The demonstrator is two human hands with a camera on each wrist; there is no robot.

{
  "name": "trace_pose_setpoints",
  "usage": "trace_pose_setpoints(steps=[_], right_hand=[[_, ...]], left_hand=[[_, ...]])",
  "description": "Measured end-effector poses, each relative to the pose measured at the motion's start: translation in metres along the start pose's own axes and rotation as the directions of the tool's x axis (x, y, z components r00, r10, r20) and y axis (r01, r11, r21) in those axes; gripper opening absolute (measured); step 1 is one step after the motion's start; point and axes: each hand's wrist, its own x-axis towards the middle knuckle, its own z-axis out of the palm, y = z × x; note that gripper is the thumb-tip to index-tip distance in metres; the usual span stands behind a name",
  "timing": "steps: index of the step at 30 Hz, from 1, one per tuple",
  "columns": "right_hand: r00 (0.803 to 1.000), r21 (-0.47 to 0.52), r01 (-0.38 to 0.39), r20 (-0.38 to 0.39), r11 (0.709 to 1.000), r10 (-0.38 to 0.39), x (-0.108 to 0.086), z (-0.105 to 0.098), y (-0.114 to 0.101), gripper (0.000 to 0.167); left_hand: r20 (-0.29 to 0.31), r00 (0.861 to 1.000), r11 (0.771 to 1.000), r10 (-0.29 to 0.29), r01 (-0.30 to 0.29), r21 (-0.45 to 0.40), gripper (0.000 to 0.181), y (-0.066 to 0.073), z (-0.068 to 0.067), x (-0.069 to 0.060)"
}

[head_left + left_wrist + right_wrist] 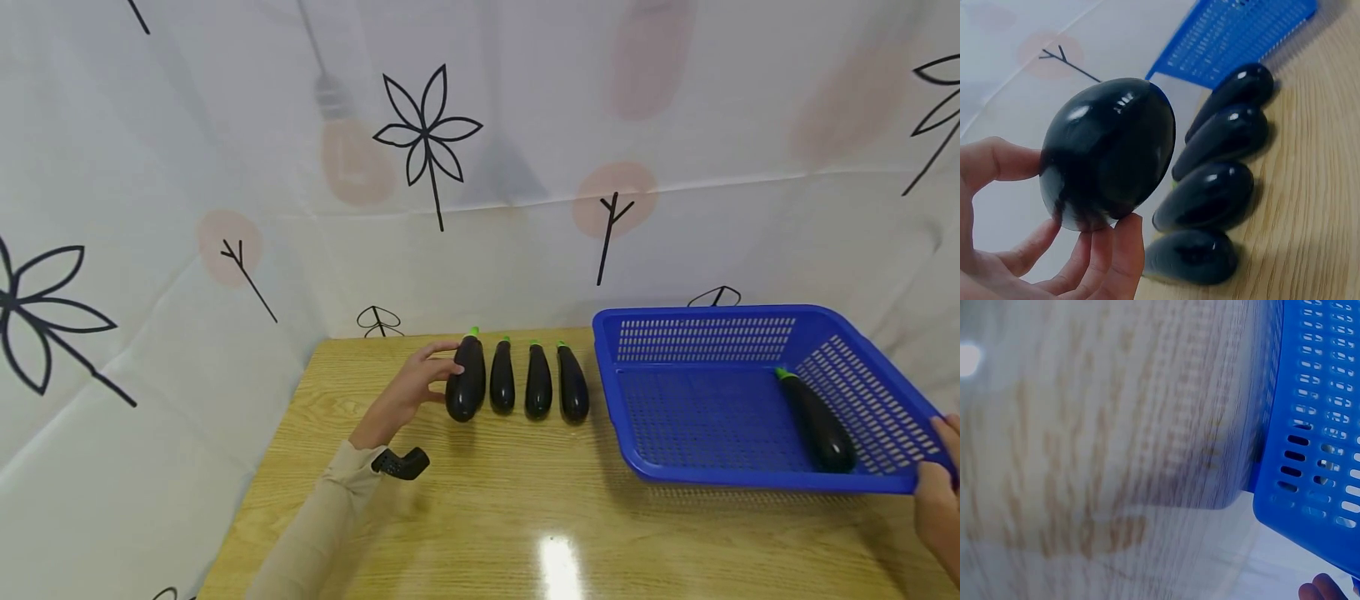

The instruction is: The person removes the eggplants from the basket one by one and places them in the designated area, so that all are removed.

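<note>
My left hand holds a glossy dark eggplant with a green stem end, thumb on one side and fingers on the other. In the left wrist view this eggplant is raised near the camera, blunt end showing. Several other eggplants lie in a row on the table beside it; in the head view the held one seems to hide part of that row. At the far right my right hand, partly out of frame, grips the rim of a blue plastic basket. One eggplant lies inside the basket's right side.
The wooden table bears the row and the basket. A white patterned cloth hangs behind and at the left. In the right wrist view the basket's slotted wall stands close by, with the shiny tabletop beside it.
</note>
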Motion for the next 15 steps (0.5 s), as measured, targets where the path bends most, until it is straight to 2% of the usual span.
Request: trace_pose_setpoints(steps=[4,10,11,15], right_hand=[[1.000,0.024,0.007,-0.009,1.000,-0.007,0.008,0.009,0.021,0.060],[0.998,0.037,0.051,-0.036,0.998,-0.050,0.021,0.025,0.061,0.060],[0.998,0.037,0.049,-0.037,0.998,-0.047,0.022,0.025,0.063,0.060],[1.000,0.039,0.008,-0.020,0.999,-0.007,0.011,0.012,0.029,0.060]], left_hand=[[-0.008,1.000,1.000,-0.009,0.009,0.006,0.048,-0.004,-0.007,0.002],[-0.050,0.996,0.997,-0.075,0.076,0.012,0.048,-0.013,-0.019,0.011],[-0.058,0.995,0.996,-0.082,0.083,0.014,0.048,-0.014,-0.021,0.012],[-0.077,0.993,0.995,-0.091,0.093,0.029,0.046,-0.017,-0.026,0.017]])
